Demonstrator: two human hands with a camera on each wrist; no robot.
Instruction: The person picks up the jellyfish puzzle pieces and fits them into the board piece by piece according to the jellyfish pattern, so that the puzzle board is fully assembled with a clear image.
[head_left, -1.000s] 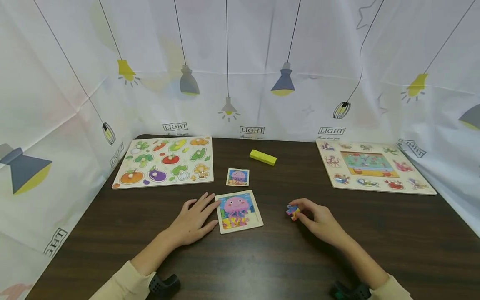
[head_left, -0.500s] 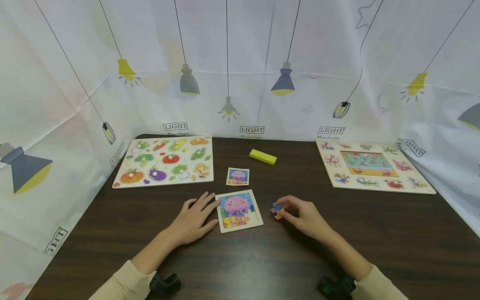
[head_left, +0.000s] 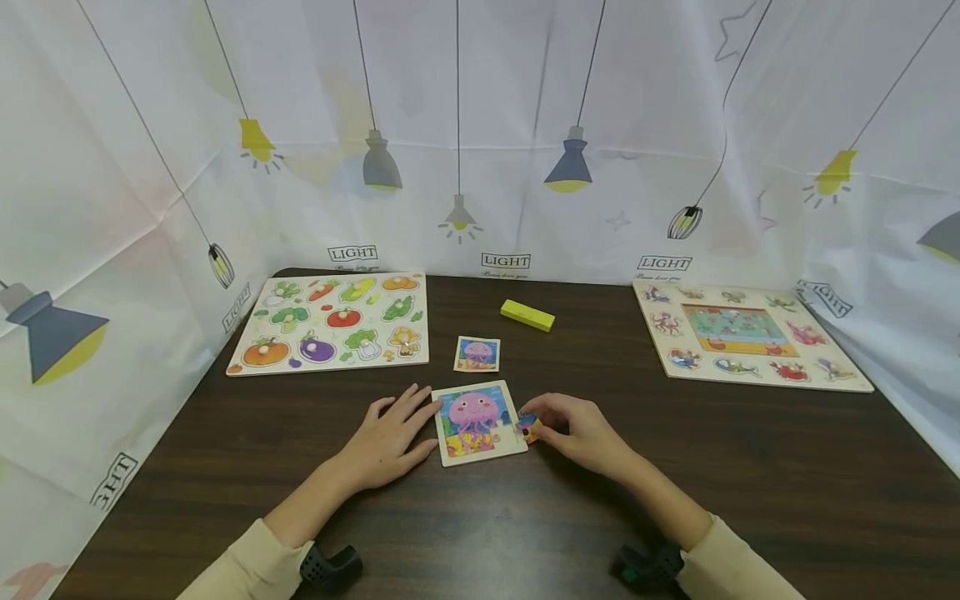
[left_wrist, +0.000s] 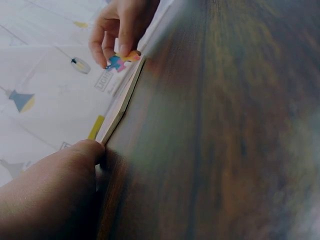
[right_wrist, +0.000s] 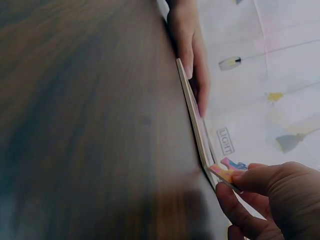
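A square jellyfish jigsaw puzzle tray (head_left: pixel 512 444) lies on the table, most of its picture filled in and its lower right part bare. My left hand (head_left: pixel 386 440) rests beside it with fingers spread, fingertips and thumb touching its left edge. My right hand (head_left: pixel 581 429) pinches a blue, pink and yellow puzzle piece (head_left: pixel 528 427) between thumb and fingers at the tray's right edge. In the right wrist view the piece (right_wrist: pixel 226 172) is tilted close to the tray's rim; whether it touches cannot be told. The left wrist view shows my left thumb (left_wrist: pixel 87 150) against the tray edge.
Behind the tray lies a small jellyfish picture card (head_left: pixel 477 354), with a yellow block (head_left: pixel 527 315) farther back. A vegetable peg board (head_left: pixel 317 323) lies at the back left, a sea-animal board (head_left: pixel 711 297) at the back right. A lamp-printed cloth (head_left: pixel 495 100) hangs behind the table.
My right hand has moved left with the puzzle piece, from well right of the tray to its right edge. The left hand and the tray have stayed put.
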